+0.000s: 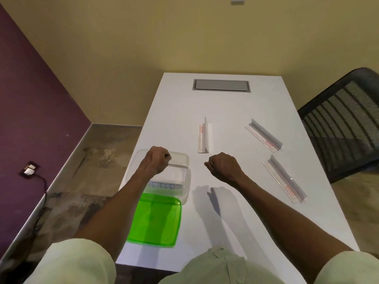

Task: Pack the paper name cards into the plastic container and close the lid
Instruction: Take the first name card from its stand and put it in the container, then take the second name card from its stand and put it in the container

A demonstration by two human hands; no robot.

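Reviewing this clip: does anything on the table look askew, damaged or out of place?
Nothing looks damaged or spilled. The three acrylic card holders lie scattered at different angles on the table. The green lid lies off the clear container, which fits the unfinished packing.

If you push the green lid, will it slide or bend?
Probably it slides: the green lid lies flat on the smooth white table. It looks like thin, see-through plastic, so likely light and a bit bendy when lifted by one edge. Being flat, it should not roll or tip.
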